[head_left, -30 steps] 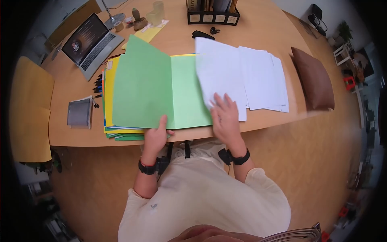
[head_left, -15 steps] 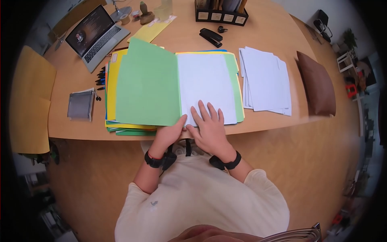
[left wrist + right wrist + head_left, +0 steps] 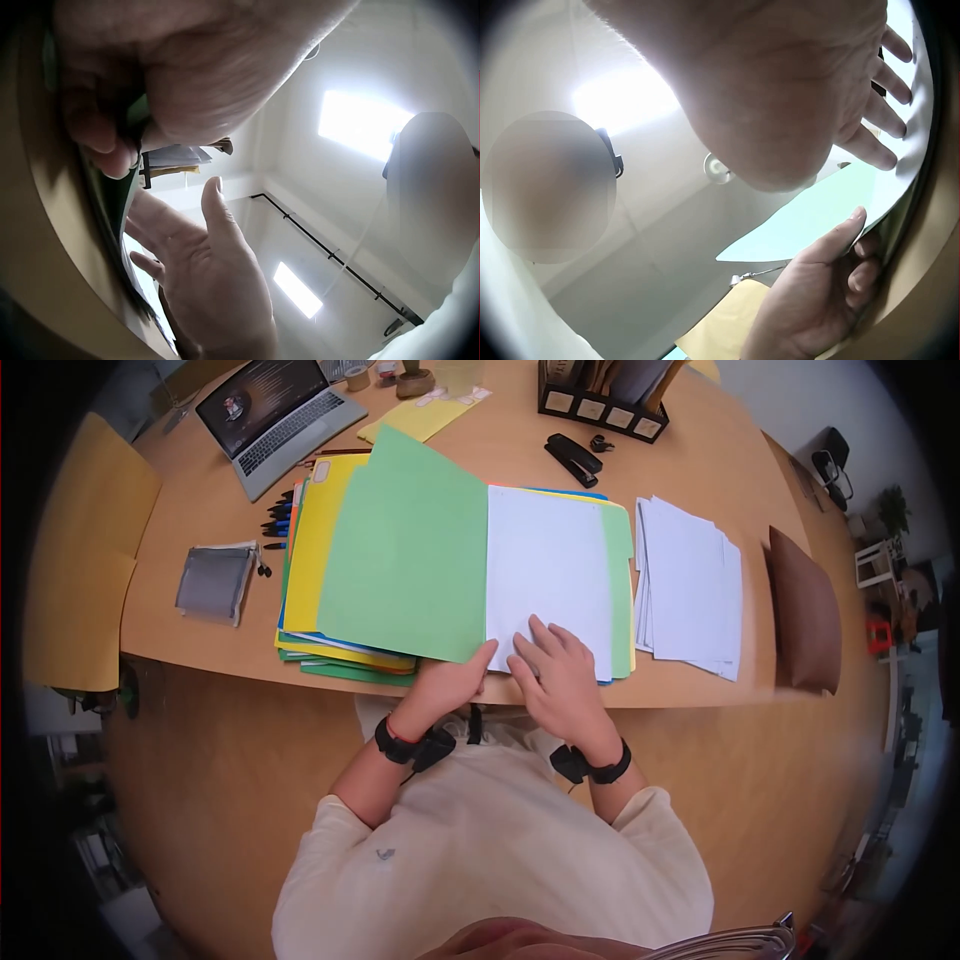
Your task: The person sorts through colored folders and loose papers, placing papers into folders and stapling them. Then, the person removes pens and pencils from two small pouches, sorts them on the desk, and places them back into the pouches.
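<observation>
A green folder [image 3: 410,550] lies spread open on a stack of coloured folders, its left cover raised a little. White paper [image 3: 545,560] rests inside on the right half. My left hand [image 3: 448,685] grips the folder's near edge at the fold, thumb on top and fingers curled beneath, as the right wrist view shows. With fingers spread, my right hand [image 3: 562,685] lies on the lower part of the paper and holds nothing. Beneath the green folder, yellow folders [image 3: 310,580] and others in blue and green stick out on the left.
A pile of white sheets [image 3: 692,590] lies to the right, with a brown cushion [image 3: 805,610] beyond it. Farther back are a stapler [image 3: 573,460], a black file holder [image 3: 600,410] and a laptop [image 3: 285,435]. Pens [image 3: 278,520] and a grey pouch [image 3: 215,582] are at left.
The right hand brought white paper from the right into the green folder and laid it on the right half. The left hand stayed at the fold. The head view has shifted.
</observation>
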Demonstrator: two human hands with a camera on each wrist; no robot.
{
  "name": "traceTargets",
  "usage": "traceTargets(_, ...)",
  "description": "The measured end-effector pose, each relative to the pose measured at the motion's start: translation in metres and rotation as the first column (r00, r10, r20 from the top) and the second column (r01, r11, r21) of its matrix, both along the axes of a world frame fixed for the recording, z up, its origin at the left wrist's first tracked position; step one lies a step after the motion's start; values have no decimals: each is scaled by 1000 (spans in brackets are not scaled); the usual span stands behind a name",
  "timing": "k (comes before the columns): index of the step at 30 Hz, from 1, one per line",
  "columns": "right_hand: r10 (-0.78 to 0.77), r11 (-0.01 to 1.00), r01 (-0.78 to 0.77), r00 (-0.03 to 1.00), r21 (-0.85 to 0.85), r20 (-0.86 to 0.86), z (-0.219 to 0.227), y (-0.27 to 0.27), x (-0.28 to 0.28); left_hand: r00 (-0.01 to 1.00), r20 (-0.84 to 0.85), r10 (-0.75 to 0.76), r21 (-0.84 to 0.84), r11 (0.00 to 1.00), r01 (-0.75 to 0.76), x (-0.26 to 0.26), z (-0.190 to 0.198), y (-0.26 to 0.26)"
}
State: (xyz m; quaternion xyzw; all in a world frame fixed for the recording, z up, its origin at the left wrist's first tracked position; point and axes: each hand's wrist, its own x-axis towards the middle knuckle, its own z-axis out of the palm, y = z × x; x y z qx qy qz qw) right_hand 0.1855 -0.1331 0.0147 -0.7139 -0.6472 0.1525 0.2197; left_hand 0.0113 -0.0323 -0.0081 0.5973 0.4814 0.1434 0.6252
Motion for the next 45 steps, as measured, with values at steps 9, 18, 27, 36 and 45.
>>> traceTargets(9, 166, 984, -170, 983, -48, -75, 39, 18, 36, 998, 46, 40, -43, 998, -38, 2, -6, -1)
traceTargets(18, 11, 995, -10, 1000, 98, -7, 131, 183, 108, 1000, 19, 19, -59, 998, -18, -1, 0, 1)
traceTargets(27, -245, 920, 308, 935, -242, 257, 40, 334, 189, 1000, 12, 27, -53, 998, -27, -1, -2, -3)
traceTargets(36, -155, 958, 214, 948, -193, 280, 13, 352, 195, 1000, 21, 6, -53, 999, -5, -7, -24, -3)
traceTargets(45, -284, 959, 271, 883, -88, -375, 48, 316, 166, 1000, 27, -6, -39, 999, 7, -5, -25, -4)
